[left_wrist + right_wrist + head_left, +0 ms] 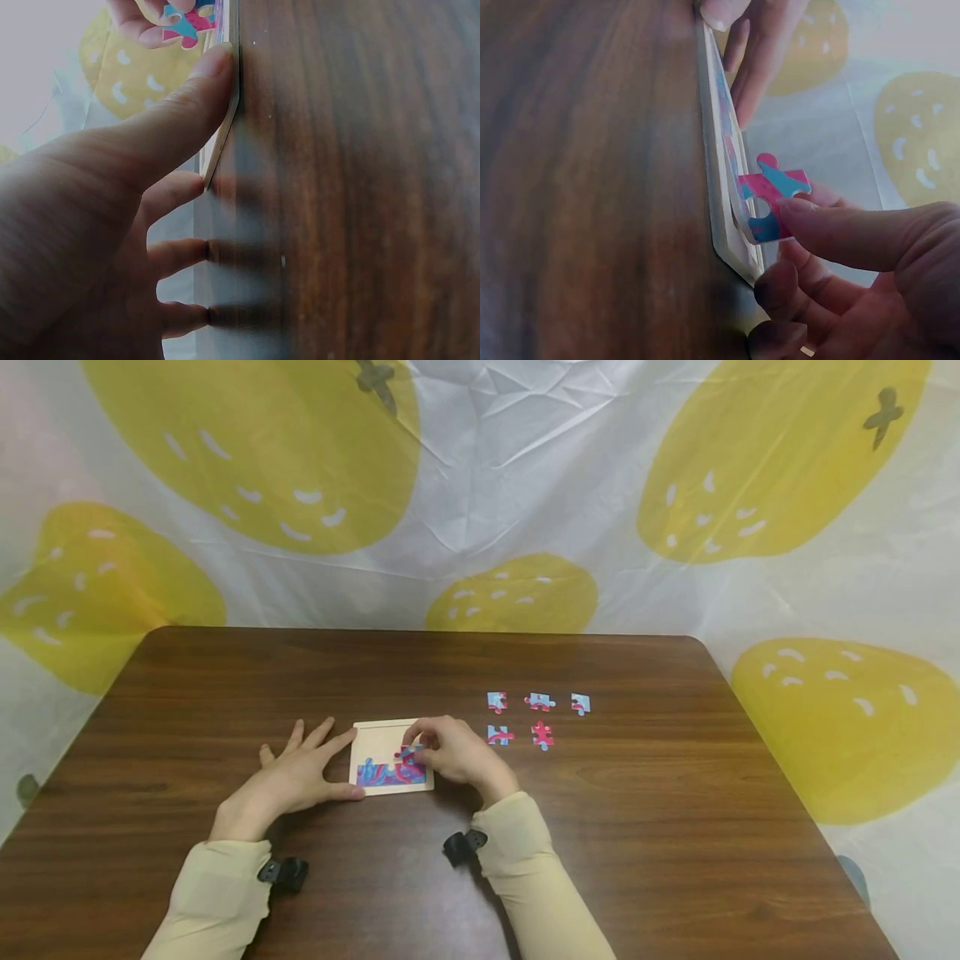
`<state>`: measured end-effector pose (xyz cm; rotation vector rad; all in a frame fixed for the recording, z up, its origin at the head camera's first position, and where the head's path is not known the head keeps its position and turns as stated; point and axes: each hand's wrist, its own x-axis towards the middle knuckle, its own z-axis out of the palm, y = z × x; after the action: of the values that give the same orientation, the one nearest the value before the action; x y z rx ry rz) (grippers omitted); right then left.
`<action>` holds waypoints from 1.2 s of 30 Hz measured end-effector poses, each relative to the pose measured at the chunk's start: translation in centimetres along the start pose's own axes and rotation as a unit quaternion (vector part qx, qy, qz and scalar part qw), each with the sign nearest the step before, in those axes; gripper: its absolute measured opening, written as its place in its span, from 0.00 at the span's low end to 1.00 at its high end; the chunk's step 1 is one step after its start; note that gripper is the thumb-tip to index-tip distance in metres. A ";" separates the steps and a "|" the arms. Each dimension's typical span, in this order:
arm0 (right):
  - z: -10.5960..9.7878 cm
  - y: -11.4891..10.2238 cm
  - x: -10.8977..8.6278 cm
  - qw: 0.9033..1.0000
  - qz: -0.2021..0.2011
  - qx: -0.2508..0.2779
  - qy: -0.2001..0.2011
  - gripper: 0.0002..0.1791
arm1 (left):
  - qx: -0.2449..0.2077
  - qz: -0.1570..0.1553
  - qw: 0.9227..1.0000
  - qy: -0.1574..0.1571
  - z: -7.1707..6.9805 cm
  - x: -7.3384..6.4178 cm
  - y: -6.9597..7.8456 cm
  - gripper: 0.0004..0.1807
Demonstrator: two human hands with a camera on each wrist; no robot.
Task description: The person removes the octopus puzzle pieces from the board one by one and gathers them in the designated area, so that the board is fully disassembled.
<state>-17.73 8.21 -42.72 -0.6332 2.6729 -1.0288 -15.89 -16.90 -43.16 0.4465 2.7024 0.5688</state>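
A small pale wooden puzzle tray (375, 745) lies on the table, its lower part filled with blue, purple and pink pieces (378, 774). At its left side, my left hand (296, 777) is spread, thumb at the near corner and index fingertip at the far corner. The other left fingertips rest on the tabletop in the left wrist view. My right hand (461, 753) pinches a pink and blue puzzle piece (760, 184) between thumb and fingers. This piece is tilted over the tray's right side, just above the filled row.
Several loose puzzle pieces (539, 702) lie in two rows on the brown wooden table (637, 827), to the right of the tray. Behind the table's far edge hangs a white cloth (480, 502) with yellow fruit shapes.
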 end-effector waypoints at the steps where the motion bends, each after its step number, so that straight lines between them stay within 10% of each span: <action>1: 0.0 0.1 0.0 1.000 -0.003 0.003 -0.002 0.10 | -0.001 0.000 1.000 0.000 0.0 0.0 0.0 0.56; 16: 0.2 0.3 0.2 1.000 -0.002 0.014 -0.006 0.09 | 0.004 0.003 1.000 0.013 0.0 -0.2 0.1 0.52; 36: 0.0 0.4 0.3 1.000 -0.017 0.024 -0.006 0.08 | 0.025 -0.063 0.997 0.040 1.7 1.6 4.7 0.62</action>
<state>-18.13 8.35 -43.06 -0.6738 2.6272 -1.0915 -15.63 -11.70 -42.99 0.2685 2.8012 0.4952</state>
